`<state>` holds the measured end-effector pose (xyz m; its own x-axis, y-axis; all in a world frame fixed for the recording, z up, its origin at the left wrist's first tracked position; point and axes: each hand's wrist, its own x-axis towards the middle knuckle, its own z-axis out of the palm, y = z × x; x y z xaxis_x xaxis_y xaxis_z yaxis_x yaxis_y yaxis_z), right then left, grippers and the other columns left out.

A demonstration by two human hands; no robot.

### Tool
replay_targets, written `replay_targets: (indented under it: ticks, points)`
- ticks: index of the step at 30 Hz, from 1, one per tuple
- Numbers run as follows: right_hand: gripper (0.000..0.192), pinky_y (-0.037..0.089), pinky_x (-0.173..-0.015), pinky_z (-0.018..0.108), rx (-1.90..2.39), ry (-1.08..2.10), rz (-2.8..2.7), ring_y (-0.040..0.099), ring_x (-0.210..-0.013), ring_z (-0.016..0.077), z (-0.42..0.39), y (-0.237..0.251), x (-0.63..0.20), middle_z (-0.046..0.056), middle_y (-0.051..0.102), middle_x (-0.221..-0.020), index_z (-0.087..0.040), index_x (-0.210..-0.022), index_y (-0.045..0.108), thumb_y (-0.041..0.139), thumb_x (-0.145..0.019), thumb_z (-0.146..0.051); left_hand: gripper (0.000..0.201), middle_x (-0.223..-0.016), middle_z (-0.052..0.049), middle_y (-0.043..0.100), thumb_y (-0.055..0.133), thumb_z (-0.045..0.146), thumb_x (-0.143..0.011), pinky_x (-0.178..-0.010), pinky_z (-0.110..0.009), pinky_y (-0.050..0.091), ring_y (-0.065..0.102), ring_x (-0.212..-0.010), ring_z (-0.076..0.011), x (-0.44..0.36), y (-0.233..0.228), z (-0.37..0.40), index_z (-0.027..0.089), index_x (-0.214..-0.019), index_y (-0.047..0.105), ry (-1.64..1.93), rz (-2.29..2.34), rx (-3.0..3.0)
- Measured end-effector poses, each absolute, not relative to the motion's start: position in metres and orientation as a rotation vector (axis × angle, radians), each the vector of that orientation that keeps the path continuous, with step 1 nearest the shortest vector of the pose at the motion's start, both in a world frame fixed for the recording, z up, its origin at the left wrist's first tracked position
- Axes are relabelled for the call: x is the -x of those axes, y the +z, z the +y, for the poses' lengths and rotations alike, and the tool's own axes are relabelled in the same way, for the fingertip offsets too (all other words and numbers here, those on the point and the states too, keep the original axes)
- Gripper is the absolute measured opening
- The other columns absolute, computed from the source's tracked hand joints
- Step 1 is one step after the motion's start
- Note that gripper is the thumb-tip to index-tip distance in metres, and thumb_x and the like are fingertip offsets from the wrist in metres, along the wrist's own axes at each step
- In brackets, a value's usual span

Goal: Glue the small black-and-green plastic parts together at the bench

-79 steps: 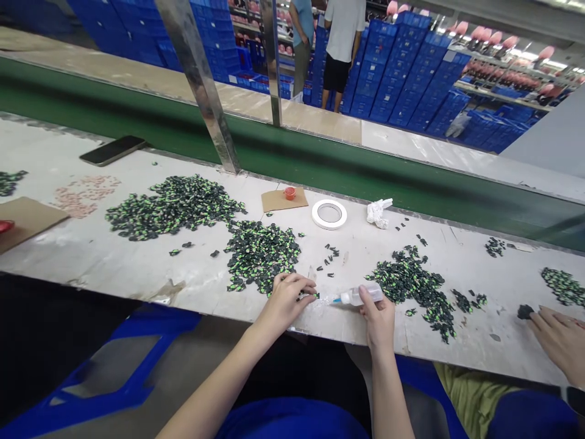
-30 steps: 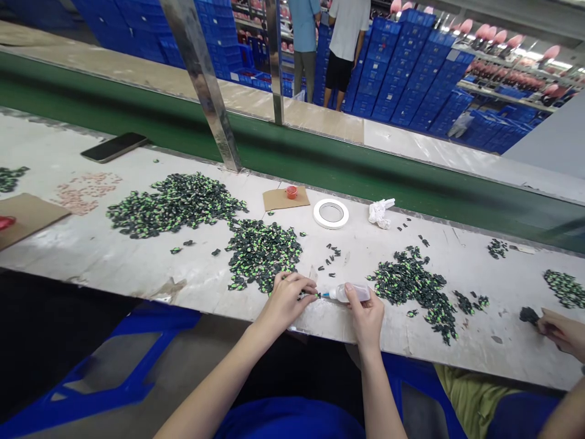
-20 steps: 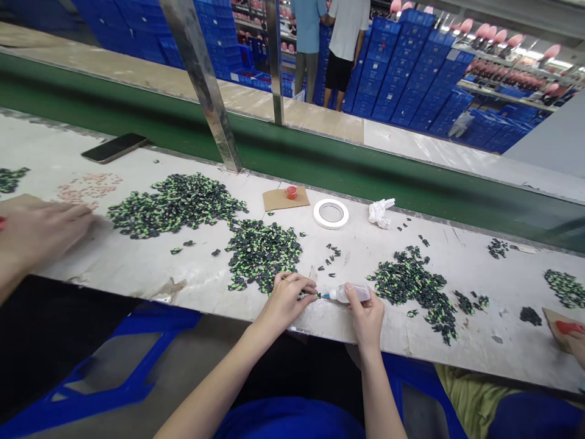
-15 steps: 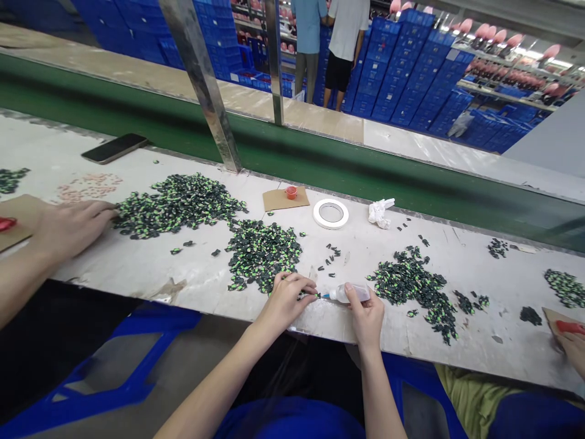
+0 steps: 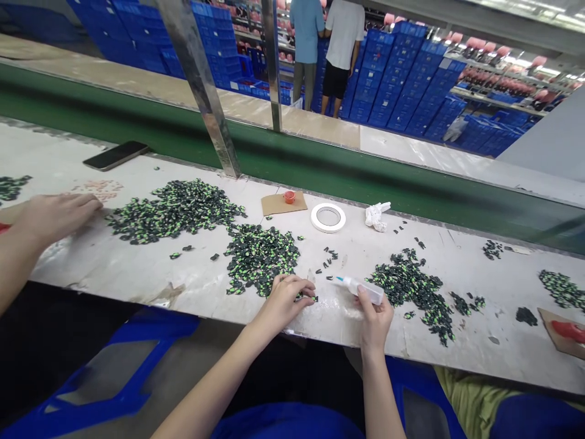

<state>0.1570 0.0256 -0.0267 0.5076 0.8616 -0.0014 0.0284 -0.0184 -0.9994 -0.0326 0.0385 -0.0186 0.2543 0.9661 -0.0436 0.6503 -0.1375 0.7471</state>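
Bottle (image 5: 371, 292) translucent smooth plastic; post (image 5: 201, 85) shiny metal; cardboard (image 5: 274, 206) matt; phone (image 5: 116, 156) glossy; crumpled wad (image 5: 376, 218) papery.

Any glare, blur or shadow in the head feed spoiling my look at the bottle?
Head view, centre: pale sheen on the tabletop between left hand and right hand; bottle outline readable, small part pinched in the left too tiny for detail. Head view, left edge: co-worker's hand looks soft. Head view, beyond: dark shading along the green strip.

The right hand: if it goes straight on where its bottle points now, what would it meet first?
Probably the loose black pieces just beyond the blue tip of the bottle; how high the right hand holds it is unclear, so it may pass over them.
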Motion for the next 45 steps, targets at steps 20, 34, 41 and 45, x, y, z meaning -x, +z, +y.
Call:
replay_targets:
  ticks: [20,34,41,45]
  points:
    - [0.077,0.049,-0.065,0.032,1.538,0.307,-1.232,0.06,-0.092,0.0242,0.023,-0.03,-0.16,0.015,0.065,-0.113,-0.018,-0.126,0.053,0.083,-0.059,-0.04,0.018,-0.088,-0.007,0.068,0.052,0.013,-0.086,-0.081,-0.038,0.039,0.054,-0.094,-0.0245,0.015,-0.011,0.069,0.02,-0.081,0.068,0.579,1.581,-2.154]
    - [0.018,0.057,-0.066,0.029,0.967,0.688,-1.748,0.067,-0.077,0.0177,-0.001,-0.032,-0.153,0.004,0.07,-0.084,-0.03,-0.098,0.074,0.061,-0.088,-0.022,0.011,-0.091,-0.003,0.069,0.056,0.018,-0.086,-0.086,-0.032,0.042,0.06,-0.094,-0.0197,0.028,-0.012,0.019,0.021,-0.085,0.067,0.589,1.22,-1.765]
    - [0.014,0.055,-0.06,0.028,1.167,0.733,-1.54,0.065,-0.068,0.0166,-0.001,-0.034,-0.154,0.006,0.069,-0.079,-0.022,-0.086,0.074,0.061,-0.086,-0.025,0.009,-0.092,-0.002,0.072,0.06,0.025,-0.086,-0.089,-0.041,0.036,0.059,-0.097,-0.0229,0.026,-0.009,0.021,0.023,-0.086,0.07,0.68,1.447,-1.942]
    - [0.015,0.056,-0.057,0.027,1.273,0.879,-1.275,0.064,-0.065,0.0161,-0.003,-0.037,-0.151,0.007,0.071,-0.083,-0.02,-0.085,0.076,0.066,-0.081,-0.031,0.013,-0.103,-0.006,0.07,0.066,0.016,-0.081,-0.086,-0.043,0.035,0.054,-0.104,-0.0265,0.023,-0.024,0.021,0.023,-0.093,0.069,0.719,1.681,-2.057]
